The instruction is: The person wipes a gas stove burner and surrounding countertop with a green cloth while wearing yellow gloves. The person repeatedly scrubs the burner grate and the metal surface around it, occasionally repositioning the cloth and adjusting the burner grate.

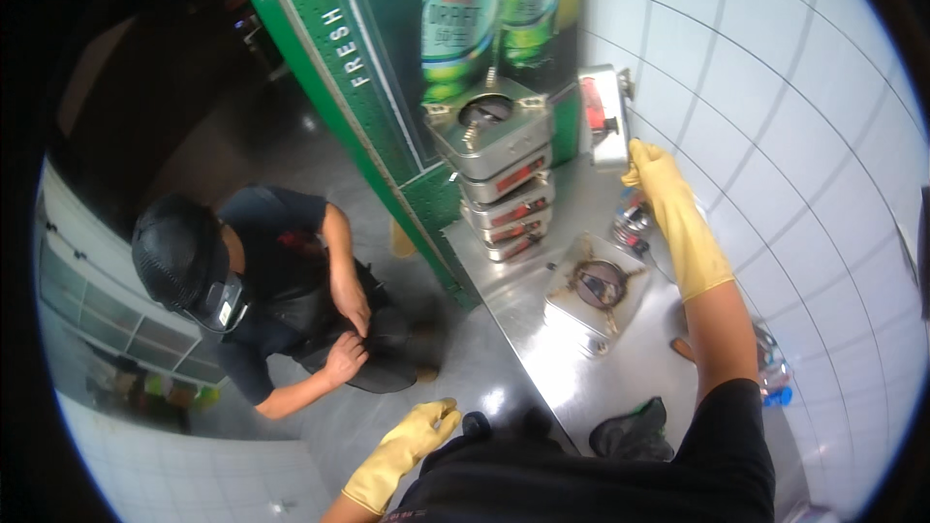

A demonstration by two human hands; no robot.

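Both of my hands wear yellow rubber gloves. My right hand (649, 165) reaches forward along the tiled wall and grips the near lower edge of a metal portable gas stove (609, 120). That stove stands tilted on its side, with a red label panel facing left. Left of it rises a stack of similar portable gas stoves (508, 211), the top one showing its round burner opening. Nearer me, a single stove (597, 283) with a browned burner lies flat on the steel counter (527, 319). My left hand (425, 427) hangs beside my body, loosely curled and empty.
A co-worker (290, 290) in dark clothes is on the left, hands together. A green cabinet (363, 102) with bottle pictures borders the counter. Small jars or cans (631, 221), a dark cloth or bag (634, 430) and a blue-capped clear bottle (776, 381) lie near the tiled wall (726, 87).
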